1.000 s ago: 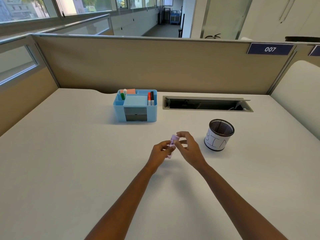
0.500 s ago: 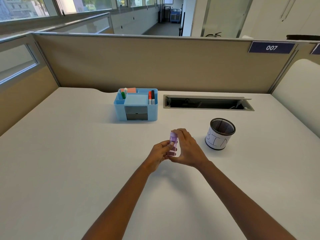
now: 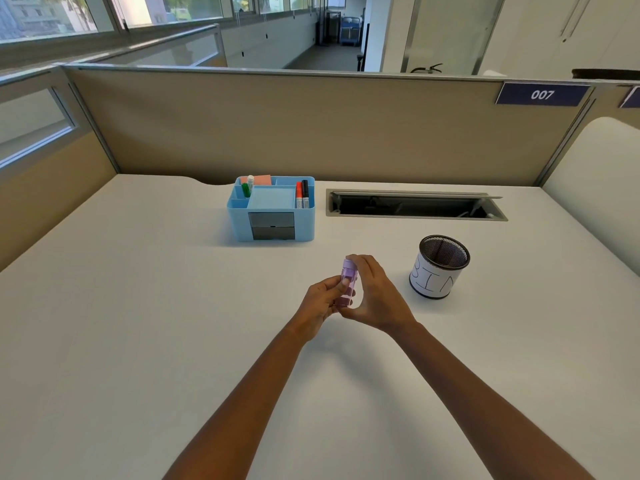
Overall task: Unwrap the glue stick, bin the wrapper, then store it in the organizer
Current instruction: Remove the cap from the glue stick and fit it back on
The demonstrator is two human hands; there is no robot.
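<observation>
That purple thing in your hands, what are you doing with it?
It's a glue stick, held upright above the white desk by the left hand and right hand, which are working at its wrapper. The mesh bin waits to the right, the blue organizer farther back.
</observation>
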